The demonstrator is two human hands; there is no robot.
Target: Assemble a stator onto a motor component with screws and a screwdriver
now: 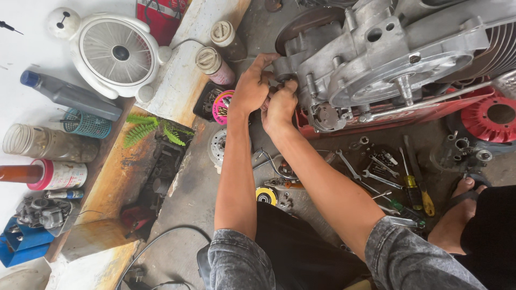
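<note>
A large grey metal engine casing (387, 59) lies on a red stand (408, 113) on the concrete floor. Both my hands work at its left end. My left hand (250, 88) curls over the casing's left edge, fingers pressed on the metal. Close beside it, my right hand (280, 104) has its fingers closed around a small dark part at the same spot. What sits between the fingers is hidden. My knees in grey jeans show at the bottom.
Spanners and screwdrivers (387, 180) lie scattered on the floor at right, near a sandalled foot (459, 207). A red finned part (492, 118) sits far right. A white fan (115, 51), bottles (217, 51), jars and a grey oil bottle (70, 96) line the left.
</note>
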